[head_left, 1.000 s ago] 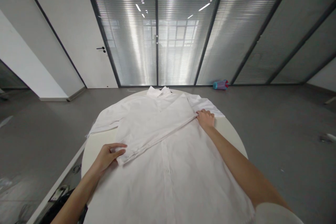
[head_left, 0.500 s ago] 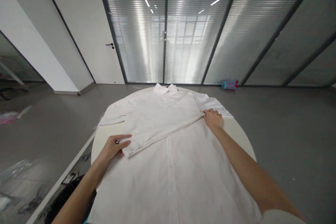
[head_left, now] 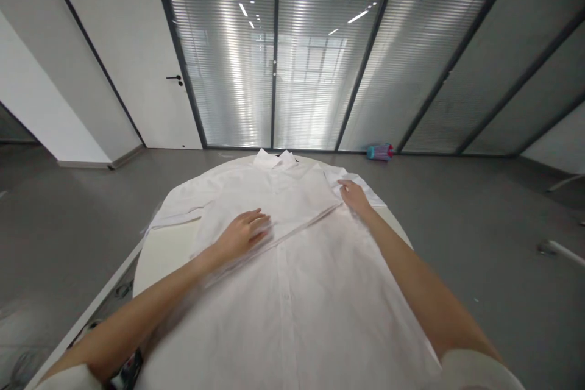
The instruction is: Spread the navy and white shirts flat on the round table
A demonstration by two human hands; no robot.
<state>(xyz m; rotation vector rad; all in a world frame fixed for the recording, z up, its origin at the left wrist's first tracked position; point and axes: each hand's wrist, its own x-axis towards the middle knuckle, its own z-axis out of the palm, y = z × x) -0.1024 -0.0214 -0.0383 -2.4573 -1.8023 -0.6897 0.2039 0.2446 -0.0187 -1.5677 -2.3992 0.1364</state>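
A white button-up shirt [head_left: 311, 292] lies front up on a round table, its collar [head_left: 275, 159] at the far edge. One sleeve [head_left: 301, 198] is laid slantwise across the chest; the other sleeve [head_left: 183, 207] stretches out to the left. Over the slanted sleeve, my left hand [head_left: 247, 231] is slightly blurred, with its fingers stretched out and no cloth held. My right hand [head_left: 354, 195] rests by the sleeve's upper right end, finger and thumb apart, close to or touching the cloth.
The pale round table [head_left: 158, 256] shows beyond the shirt on both sides. A white-edged strip with cables [head_left: 123, 289] runs at the lower left. On the floor by the glass wall lies a blue and pink object [head_left: 380, 152]. A chair-like leg [head_left: 564, 251] shows at right.
My left hand has moved from the sleeve's lower left end rightward and up over its middle. My right hand has loosened and shifted slightly at the other end. The view has turned right.
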